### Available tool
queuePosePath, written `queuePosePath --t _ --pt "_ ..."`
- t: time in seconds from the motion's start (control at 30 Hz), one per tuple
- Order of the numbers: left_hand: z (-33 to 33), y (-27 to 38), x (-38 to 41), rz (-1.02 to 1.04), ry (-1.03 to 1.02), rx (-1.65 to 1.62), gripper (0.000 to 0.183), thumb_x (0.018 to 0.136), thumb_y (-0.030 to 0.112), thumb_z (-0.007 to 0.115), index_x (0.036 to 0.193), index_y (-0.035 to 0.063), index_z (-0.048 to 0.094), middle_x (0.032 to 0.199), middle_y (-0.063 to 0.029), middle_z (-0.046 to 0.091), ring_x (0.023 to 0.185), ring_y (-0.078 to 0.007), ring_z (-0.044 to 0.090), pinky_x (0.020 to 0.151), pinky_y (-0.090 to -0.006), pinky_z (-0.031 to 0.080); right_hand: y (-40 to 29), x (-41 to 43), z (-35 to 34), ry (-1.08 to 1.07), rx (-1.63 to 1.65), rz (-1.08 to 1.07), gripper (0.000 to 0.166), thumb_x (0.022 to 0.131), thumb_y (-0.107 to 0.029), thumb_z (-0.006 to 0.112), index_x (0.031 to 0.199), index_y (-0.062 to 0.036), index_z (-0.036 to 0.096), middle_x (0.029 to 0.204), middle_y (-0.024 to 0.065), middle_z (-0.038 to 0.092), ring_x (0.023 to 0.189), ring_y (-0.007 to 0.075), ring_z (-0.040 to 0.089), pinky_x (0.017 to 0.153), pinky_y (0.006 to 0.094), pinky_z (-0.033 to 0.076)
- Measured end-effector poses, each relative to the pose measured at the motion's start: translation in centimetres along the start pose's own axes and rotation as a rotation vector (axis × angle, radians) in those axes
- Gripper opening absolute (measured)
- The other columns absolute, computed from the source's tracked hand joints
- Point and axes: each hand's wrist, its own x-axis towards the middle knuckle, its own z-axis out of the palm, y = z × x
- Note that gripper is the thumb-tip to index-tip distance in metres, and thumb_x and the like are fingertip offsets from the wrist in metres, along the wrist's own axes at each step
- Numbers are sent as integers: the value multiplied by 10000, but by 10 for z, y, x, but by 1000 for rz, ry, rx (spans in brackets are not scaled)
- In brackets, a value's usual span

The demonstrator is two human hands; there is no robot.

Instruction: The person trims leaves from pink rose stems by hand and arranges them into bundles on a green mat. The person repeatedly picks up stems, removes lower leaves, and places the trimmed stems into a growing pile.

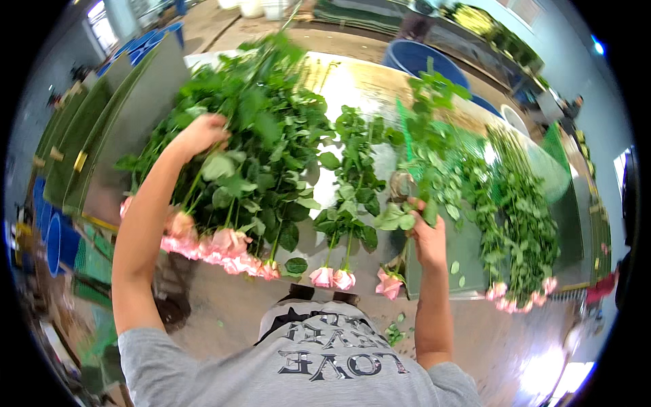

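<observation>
My left hand (204, 133) is over the large pile of pink roses (224, 249) at the left of the table. Its fingers close on the leafy stem of one rose, whose bloom (181, 225) hangs below my forearm; the upper leaves blur. On the right, my right hand (430, 239) grips a single rose by its stem. That rose's pink bloom (389, 284) points toward me past the table edge, and its leaves (432, 96) reach away. Between my hands lies a small group of roses (333, 278) with two blooms side by side.
Another bunch of roses (526, 229) lies at the right, near green netting (468, 152). Upright green-faced panels (109, 132) stand at the left. A blue bin (426, 58) is beyond the worktable (351, 76). Loose leaves (397, 330) are on the floor. A person (572, 109) is far right.
</observation>
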Motion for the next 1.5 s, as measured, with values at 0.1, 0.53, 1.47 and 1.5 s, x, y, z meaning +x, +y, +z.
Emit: queuePosePath --t 0.1,0.53,1.47,1.5 --pt "-10 -93 16 12 6 426 404 761 137 608 1099 -75 544 951 -163 620 886 -263 595 799 -384 459 8 -3 16 -67 -50 66 235 836 -90 611 1058 -12 623 677 -23 541 570 50 456 507 211 372" --pt "6 19 -22 81 78 639 442 814 164 611 1227 54 501 1077 -204 603 966 -347 581 827 -422 463 110 20 23 -83 -740 22 281 753 -263 627 916 -34 614 852 220 629 842 402 591 743 452 465" --pt "348 114 -12 -187 -227 -1226 115 875 136 614 972 81 585 817 -45 617 711 -166 614 529 -301 535 8 51 -319 633 -1318 -151 272 788 -163 497 1012 -70 621 967 160 630 882 331 610 750 420 503" --pt "348 111 -11 -186 -225 -1222 109 876 132 611 970 84 581 815 -46 617 705 -165 614 526 -300 535 15 51 -349 634 -1385 -74 268 766 -129 514 1003 -54 612 955 173 619 869 346 608 748 424 503"
